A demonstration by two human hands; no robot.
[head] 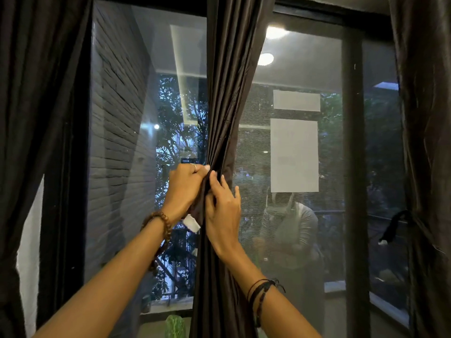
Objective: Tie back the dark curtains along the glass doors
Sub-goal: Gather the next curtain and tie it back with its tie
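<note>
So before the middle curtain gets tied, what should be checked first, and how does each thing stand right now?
1. Middle curtain gathered into a bunch: ok, pinched narrow at hand height.
2. Left hand gripping the bunch: ok.
3. Right hand on the bunch: ok, fingers wrapped on the folds.
4. Tie strap in hand: cannot tell; only a white tag shows below the left hand.
5. Right curtain tied: ok, a dark tie cinches it.
6. Left curtain tied: cannot tell.

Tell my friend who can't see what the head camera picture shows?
Two hands, the left hand and right hand, pinch the middle dark curtain into a bunch before glass doors. The right curtain is already tied back.
</note>
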